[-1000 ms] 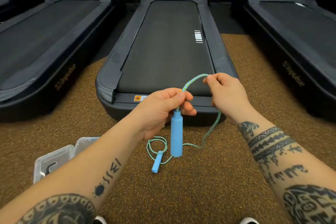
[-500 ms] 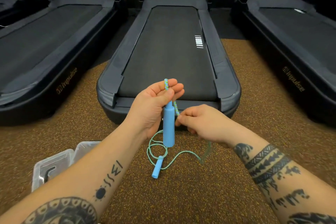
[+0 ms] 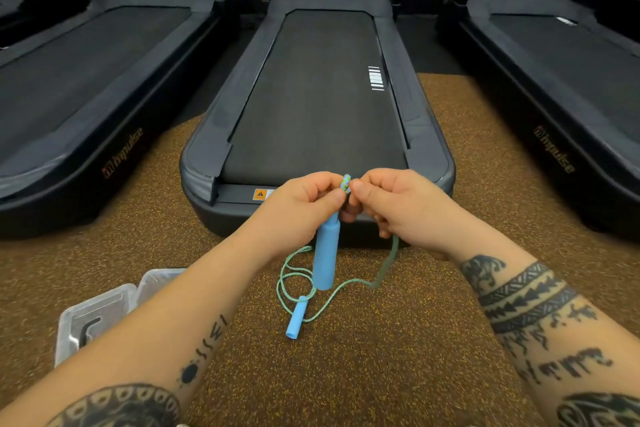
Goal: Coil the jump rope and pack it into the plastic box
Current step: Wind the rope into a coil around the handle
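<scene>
My left hand [image 3: 304, 199] grips the top of a blue jump rope handle [image 3: 325, 256], which hangs upright below my fist. A short fold of green-blue cord [image 3: 345, 181] sticks up between both hands. My right hand [image 3: 391, 204] pinches that cord right beside my left fingers. From my right hand the rope [image 3: 388, 263] drops to the floor, runs left and loops to the second blue handle [image 3: 297, 317] lying on the carpet. The clear plastic box [image 3: 97, 312] sits open on the floor at lower left, partly behind my left forearm.
A dark treadmill [image 3: 318, 97] stands straight ahead, its rear end just beyond my hands. Two more treadmills [image 3: 86, 87] flank it at left and right [image 3: 561, 87]. The floor is brown speckled carpet [image 3: 381, 357]. Something dark lies inside the box.
My right hand rose from below the handle's top up to my left fingertips, bringing another fold of cord there. The left hand kept holding the handle roughly in place.
</scene>
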`<state>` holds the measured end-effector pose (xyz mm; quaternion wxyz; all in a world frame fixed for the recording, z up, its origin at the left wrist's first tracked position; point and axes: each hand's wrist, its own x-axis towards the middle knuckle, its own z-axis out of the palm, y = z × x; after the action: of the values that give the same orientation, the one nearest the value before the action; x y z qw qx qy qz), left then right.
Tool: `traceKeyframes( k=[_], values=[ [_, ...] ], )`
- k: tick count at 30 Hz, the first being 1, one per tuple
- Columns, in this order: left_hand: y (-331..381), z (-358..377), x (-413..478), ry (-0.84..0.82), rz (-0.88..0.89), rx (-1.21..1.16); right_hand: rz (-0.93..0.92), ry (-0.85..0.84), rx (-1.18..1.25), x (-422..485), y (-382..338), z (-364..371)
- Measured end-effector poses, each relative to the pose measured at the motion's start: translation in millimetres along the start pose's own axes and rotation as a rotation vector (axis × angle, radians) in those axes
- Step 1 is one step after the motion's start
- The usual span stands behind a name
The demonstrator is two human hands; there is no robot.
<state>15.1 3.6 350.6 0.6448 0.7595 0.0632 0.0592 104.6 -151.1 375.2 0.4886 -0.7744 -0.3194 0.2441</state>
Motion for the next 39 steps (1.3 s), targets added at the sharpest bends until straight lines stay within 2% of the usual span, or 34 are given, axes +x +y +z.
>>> traceKeyframes(
  k=[5,12,16,21,25,29,32,35,39],
  values=[
    [1.3,3.0,-3.1,-0.069,0.001,0.034,-0.072,0.12,-0.102,3.4,1.1,-8.8],
    [7.6,5.7,-4.1,-0.106,-0.029,-0.344,-0.089,0.259,-0.133,10.8,11.6,-2.4],
    [11.1,5.1,-3.3,-0.013,-0.02,-0.572,-0.018,0.176,-0.141,11.3,18.8,13.8],
    [10.3,4.9,-1.8,0.045,0.016,-0.607,0.03,0.109,-0.143,10.8,19.0,21.2],
    [7.0,6.2,2.1,0.123,0.0,-0.48,0.033,0.032,-0.218,7.3,15.4,19.7],
    [0.6,4.1,3.5,0.174,-0.023,-0.091,-0.023,-0.044,-0.345,1.2,8.9,14.0],
    [-2.3,1.1,1.3,0.142,-0.036,0.211,-0.031,-0.03,-0.217,-0.2,5.6,8.9],
    [0.7,0.0,-1.2,0.082,-0.039,0.156,-0.009,0.016,-0.122,1.3,4.0,1.6],
    [0.6,0.8,-1.5,0.037,-0.023,0.165,-0.039,0.125,-0.195,4.5,8.2,-3.6]
  ],
)
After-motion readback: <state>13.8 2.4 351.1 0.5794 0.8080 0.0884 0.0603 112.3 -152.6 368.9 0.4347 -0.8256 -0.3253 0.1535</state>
